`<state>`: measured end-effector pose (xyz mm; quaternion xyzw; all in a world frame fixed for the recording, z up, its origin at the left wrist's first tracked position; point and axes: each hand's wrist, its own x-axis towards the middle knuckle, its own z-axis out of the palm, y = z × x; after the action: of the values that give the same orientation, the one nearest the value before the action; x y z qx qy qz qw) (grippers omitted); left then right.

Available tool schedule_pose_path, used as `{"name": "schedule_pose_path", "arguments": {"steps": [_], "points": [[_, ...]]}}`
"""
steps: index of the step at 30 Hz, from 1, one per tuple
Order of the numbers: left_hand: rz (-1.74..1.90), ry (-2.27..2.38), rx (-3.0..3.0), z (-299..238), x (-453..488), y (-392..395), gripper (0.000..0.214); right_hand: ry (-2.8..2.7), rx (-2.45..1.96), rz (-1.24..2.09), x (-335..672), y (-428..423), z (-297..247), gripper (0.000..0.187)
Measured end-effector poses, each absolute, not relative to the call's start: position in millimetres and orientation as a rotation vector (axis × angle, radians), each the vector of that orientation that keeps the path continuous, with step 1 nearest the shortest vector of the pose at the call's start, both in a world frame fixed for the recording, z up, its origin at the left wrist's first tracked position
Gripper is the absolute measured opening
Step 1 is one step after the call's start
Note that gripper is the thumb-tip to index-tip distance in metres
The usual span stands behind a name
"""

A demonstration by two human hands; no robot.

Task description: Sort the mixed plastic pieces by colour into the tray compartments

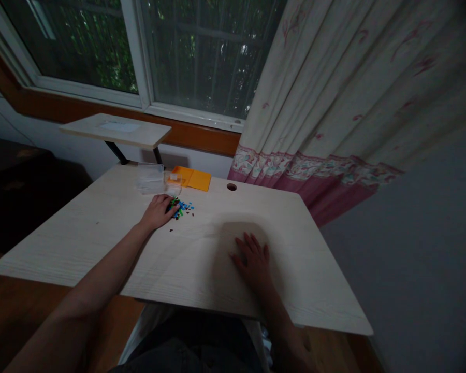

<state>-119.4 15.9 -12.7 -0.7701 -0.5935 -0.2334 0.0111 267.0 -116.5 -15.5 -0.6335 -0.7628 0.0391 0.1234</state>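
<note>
A small heap of blue, green and dark brown plastic pieces (184, 205) lies toward the back of the pale wooden table (295, 248). At the heap's left side rests my left hand (157, 212), its fingers stretched out and touching the pieces' edge; part of the heap is hidden by it. A single dark piece (171, 230) lies apart, nearer to me. My right hand (252, 259) is over the right half of the tabletop in shadow, fingers spread, with nothing in it.
Behind the heap stand a clear plastic box (150, 178) and an open orange case (199, 180). A cable hole (232, 187) is set near the table's back edge. A raised shelf (116, 129) is at the back left, and a curtain (314, 129) hangs behind on the right.
</note>
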Motion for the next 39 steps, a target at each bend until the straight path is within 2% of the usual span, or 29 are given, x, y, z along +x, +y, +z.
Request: {"name": "schedule_pose_path", "arguments": {"steps": [7,20,29,34,39], "points": [[-0.871,-1.748,-2.472,-14,-122,18,0.053,-2.234,-1.81,0.118,268,-117,-15,0.053],[-0.769,-1.682,-2.634,-19,-121,27,0.065,-2.225,-1.82,0.127,269,-116,-15,0.054],[-0.863,-1.522,-2.79,-11,-115,18,0.054,-2.235,-1.823,0.098,268,-116,-14,0.054],[-0.894,-1.518,-2.753,-13,-116,21,0.059,-2.234,-1.809,0.066,270,-115,-19,0.053],[-0.772,-1.497,-2.881,-15,-110,22,0.066,-2.234,-1.806,0.064,270,-115,-20,0.053]]}}
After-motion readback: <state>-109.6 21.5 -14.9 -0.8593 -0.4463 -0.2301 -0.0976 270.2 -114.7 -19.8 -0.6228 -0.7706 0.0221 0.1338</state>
